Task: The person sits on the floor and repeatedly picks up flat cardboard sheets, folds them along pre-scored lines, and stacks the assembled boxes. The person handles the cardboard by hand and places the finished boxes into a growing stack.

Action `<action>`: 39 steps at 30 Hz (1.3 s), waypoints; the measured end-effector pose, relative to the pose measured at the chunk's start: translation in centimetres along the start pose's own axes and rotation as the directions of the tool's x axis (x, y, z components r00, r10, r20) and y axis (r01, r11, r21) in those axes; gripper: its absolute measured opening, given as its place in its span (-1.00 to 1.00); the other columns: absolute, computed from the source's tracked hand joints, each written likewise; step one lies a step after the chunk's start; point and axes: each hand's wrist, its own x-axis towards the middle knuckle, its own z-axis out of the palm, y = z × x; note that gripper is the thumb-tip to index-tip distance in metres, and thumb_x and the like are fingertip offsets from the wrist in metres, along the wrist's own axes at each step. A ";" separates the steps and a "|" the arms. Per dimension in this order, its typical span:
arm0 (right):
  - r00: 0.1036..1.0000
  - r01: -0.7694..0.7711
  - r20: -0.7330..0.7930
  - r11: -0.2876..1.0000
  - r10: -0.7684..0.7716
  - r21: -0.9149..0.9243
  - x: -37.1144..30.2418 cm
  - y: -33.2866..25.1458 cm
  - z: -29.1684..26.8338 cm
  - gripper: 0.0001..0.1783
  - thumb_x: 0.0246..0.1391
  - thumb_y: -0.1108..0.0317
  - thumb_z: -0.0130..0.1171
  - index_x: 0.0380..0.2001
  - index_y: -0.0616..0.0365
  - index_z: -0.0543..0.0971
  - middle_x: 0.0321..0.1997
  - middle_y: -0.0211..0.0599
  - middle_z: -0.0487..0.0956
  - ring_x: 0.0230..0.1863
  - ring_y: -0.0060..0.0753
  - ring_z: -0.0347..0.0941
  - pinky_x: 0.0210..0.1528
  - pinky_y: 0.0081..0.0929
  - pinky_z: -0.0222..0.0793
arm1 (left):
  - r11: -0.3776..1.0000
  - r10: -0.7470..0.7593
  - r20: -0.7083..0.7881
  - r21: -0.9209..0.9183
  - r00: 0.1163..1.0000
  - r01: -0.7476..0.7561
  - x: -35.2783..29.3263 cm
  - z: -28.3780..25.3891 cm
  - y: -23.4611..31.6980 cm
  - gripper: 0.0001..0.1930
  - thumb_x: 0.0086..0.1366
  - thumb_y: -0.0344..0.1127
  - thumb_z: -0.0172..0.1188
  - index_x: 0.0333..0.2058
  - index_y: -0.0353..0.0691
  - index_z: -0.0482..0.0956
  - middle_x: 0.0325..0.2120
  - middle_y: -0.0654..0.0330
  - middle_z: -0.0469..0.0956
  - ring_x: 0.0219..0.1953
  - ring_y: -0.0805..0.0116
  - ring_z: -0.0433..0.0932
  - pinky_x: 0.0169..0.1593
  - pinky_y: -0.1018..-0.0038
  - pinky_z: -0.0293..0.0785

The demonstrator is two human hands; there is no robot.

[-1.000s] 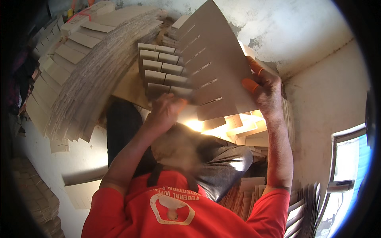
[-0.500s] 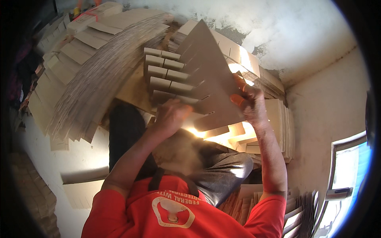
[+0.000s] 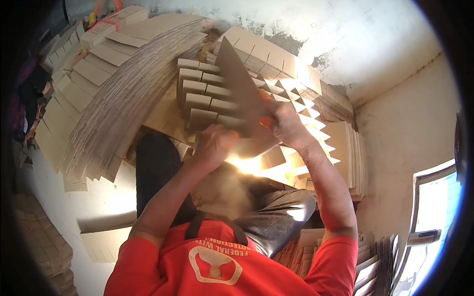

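Observation:
My right hand (image 3: 286, 123) grips the right edge of a slotted grey-brown cardboard sheet (image 3: 239, 93), with orange covers on its fingertips. The sheet stands steeply tilted over a cardboard divider grid (image 3: 197, 101), where several upright strips lie in rows. Closed at the near end of the grid, my left hand (image 3: 215, 146) pinches the cardboard there; its fingertips are blurred and partly hidden. To the right of the sheet, pointed cells of the grid (image 3: 308, 112) catch bright light. Whether the sheet's slots engage the strips cannot be made out.
A long fanned stack of cardboard sheets (image 3: 133, 89) leans at the left. More slotted cardboard stacks (image 3: 261, 53) line the back wall, and others (image 3: 343, 153) stand at the right. My crossed legs (image 3: 269, 217) are close below the grid. A window (image 3: 427, 217) is at lower right.
My right hand has moved left and swung the sheet's right edge inward, so it now appears narrower. Grid cells behind it have come into sight. My left hand stays nearly in place.

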 end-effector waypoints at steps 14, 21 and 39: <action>0.995 -0.099 0.020 0.995 0.099 -0.017 -1.7 -0.3 -0.1 -0.73 -0.17 0.51 0.18 -0.30 0.35 0.53 -0.48 0.02 0.54 -0.41 0.02 0.51 -0.36 -0.27 0.42 | 0.998 -0.063 0.005 -0.025 0.998 0.064 0.2 -0.3 0.0 -0.82 -0.03 -0.59 0.21 -0.39 -0.28 0.66 -0.54 0.02 0.56 -0.42 0.03 0.52 -0.32 0.17 0.45; 0.984 -0.172 0.049 0.985 0.170 0.027 -1.1 -1.2 0.7 -0.74 -0.06 0.65 0.20 -0.22 0.31 0.56 -0.38 -0.05 0.60 -0.36 -0.21 0.54 -0.26 -0.38 0.47 | 0.994 -0.102 0.055 -0.029 0.993 0.104 0.2 -0.7 0.4 -0.82 0.01 -0.58 0.27 -0.34 -0.33 0.67 -0.50 -0.01 0.57 -0.37 0.01 0.54 -0.26 0.17 0.47; 0.969 -0.228 0.106 0.973 0.222 0.041 -1.4 -1.3 -1.0 -0.74 -0.06 0.66 0.12 -0.22 0.38 0.54 -0.35 -0.08 0.61 -0.30 -0.20 0.59 -0.25 -0.32 0.48 | 0.984 -0.135 0.009 -0.120 0.991 0.135 0.1 -1.0 0.6 -0.82 0.01 -0.57 0.22 -0.38 -0.21 0.67 -0.52 0.03 0.58 -0.41 0.00 0.53 -0.32 0.16 0.45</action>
